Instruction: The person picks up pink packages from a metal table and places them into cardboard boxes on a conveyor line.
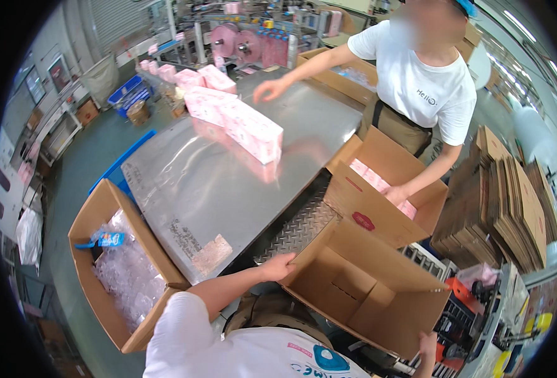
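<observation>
An open brown cardboard box (pixel 379 264) is tilted toward me, its bare inner walls and bottom flaps showing. My left hand (pixel 279 268) grips its left rim, fingers closed over the edge. At the near right corner, my right hand (pixel 426 351) is closed on the rim, partly hidden by the wall. Just beyond stands another open carton (pixel 366 217) with pink packs (pixel 379 179) inside. A co-worker's hand (pixel 395 195) reaches into that carton. The co-worker's other hand (pixel 271 90) hovers, open, over the metal table (pixel 303 138), near a row of pink-and-white packs (pixel 253 129).
A carton of clear plastic film (pixel 130 277) stands at the left of the table. Flattened cartons (pixel 505 208) are stacked at the right. Below them a roller conveyor (pixel 417 255) runs beside my box. More pink packs (pixel 190 79) line up toward the machine at the back.
</observation>
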A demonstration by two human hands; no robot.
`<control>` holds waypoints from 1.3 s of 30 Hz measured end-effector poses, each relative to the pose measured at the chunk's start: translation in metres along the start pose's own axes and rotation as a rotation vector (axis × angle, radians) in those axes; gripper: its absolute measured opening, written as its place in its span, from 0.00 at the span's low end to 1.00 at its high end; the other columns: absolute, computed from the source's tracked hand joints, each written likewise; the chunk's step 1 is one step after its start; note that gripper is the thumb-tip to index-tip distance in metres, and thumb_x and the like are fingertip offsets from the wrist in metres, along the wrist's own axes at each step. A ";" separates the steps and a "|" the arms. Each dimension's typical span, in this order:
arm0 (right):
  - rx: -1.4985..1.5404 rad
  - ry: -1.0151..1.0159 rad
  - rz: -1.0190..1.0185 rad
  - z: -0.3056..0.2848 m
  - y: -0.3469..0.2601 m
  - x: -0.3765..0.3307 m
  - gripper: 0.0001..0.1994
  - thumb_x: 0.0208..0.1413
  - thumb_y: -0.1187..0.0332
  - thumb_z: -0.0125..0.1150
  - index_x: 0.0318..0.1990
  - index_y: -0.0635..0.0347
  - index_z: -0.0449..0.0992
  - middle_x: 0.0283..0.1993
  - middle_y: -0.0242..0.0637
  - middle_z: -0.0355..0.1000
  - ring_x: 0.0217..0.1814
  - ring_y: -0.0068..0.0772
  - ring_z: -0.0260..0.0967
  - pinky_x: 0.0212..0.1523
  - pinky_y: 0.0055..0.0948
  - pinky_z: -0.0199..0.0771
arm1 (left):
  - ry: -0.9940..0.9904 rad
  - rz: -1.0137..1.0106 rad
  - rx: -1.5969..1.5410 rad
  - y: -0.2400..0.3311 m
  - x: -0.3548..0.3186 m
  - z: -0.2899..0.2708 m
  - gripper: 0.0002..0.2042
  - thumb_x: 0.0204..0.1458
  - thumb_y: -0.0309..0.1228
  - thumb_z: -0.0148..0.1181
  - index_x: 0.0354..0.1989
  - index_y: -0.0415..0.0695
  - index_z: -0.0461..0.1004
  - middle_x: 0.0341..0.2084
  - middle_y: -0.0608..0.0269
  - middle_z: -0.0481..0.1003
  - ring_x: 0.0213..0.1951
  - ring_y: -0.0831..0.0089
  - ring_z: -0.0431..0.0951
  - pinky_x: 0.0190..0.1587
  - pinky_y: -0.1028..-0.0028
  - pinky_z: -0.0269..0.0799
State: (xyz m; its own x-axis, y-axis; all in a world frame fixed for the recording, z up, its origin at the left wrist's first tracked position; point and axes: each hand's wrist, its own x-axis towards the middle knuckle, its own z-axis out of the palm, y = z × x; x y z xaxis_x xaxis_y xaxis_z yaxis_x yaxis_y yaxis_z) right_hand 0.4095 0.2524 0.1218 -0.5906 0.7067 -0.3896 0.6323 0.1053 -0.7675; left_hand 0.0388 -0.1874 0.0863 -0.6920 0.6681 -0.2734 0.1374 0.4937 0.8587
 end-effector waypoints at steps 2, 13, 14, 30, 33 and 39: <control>-0.111 0.188 0.030 -0.023 0.088 0.034 0.13 0.45 0.77 0.50 0.39 0.69 0.75 0.30 0.38 0.74 0.29 0.30 0.70 0.29 0.27 0.71 | 0.006 -0.107 -0.290 -0.071 0.034 0.015 0.18 0.53 0.40 0.53 0.43 0.37 0.69 0.34 0.51 0.74 0.35 0.64 0.75 0.41 0.65 0.69; -0.217 -0.166 0.059 0.169 -0.062 0.018 0.16 0.49 0.66 0.51 0.38 0.73 0.73 0.30 0.41 0.73 0.31 0.35 0.72 0.33 0.28 0.71 | 0.662 -0.755 -0.566 -0.253 -0.043 0.053 0.29 0.54 0.54 0.45 0.51 0.39 0.66 0.46 0.52 0.70 0.41 0.61 0.73 0.41 0.65 0.71; -0.418 -0.022 -0.108 0.164 -0.041 0.035 0.17 0.50 0.65 0.50 0.38 0.75 0.72 0.30 0.42 0.73 0.33 0.36 0.72 0.34 0.30 0.71 | 0.431 -0.897 -0.708 -0.184 -0.045 0.042 0.32 0.56 0.54 0.42 0.57 0.38 0.62 0.54 0.47 0.65 0.48 0.59 0.71 0.46 0.66 0.70; -0.745 -0.106 -0.651 0.162 -0.096 -0.004 0.18 0.53 0.65 0.58 0.49 0.64 0.70 0.40 0.54 0.72 0.39 0.51 0.71 0.42 0.43 0.73 | 0.412 -1.028 0.166 -0.217 -0.368 -0.151 0.27 0.42 0.55 0.62 0.26 0.37 0.77 0.23 0.55 0.76 0.24 0.69 0.75 0.30 0.69 0.74; -0.659 0.031 -1.013 0.203 -0.151 -0.004 0.18 0.53 0.64 0.58 0.49 0.64 0.70 0.40 0.53 0.72 0.39 0.50 0.71 0.42 0.42 0.73 | 0.535 -0.751 -0.151 -0.225 -0.332 -0.083 0.20 0.45 0.43 0.58 0.19 0.34 0.76 0.16 0.48 0.74 0.18 0.63 0.74 0.26 0.65 0.73; -0.578 -0.313 -1.153 0.331 -0.246 -0.012 0.17 0.55 0.64 0.57 0.48 0.66 0.71 0.44 0.52 0.71 0.45 0.47 0.69 0.48 0.37 0.69 | 0.858 -0.504 -0.292 -0.228 -0.341 -0.125 0.09 0.50 0.32 0.49 0.30 0.38 0.71 0.13 0.55 0.71 0.13 0.66 0.72 0.19 0.67 0.69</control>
State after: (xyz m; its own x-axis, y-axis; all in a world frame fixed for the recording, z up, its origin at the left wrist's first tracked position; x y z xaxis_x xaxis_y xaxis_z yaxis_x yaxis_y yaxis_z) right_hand 0.0945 -0.0135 0.1469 -0.9700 -0.1688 0.1749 -0.2305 0.8677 -0.4405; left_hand 0.1549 -0.5978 0.0378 -0.9095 -0.2560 -0.3275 -0.4058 0.3757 0.8332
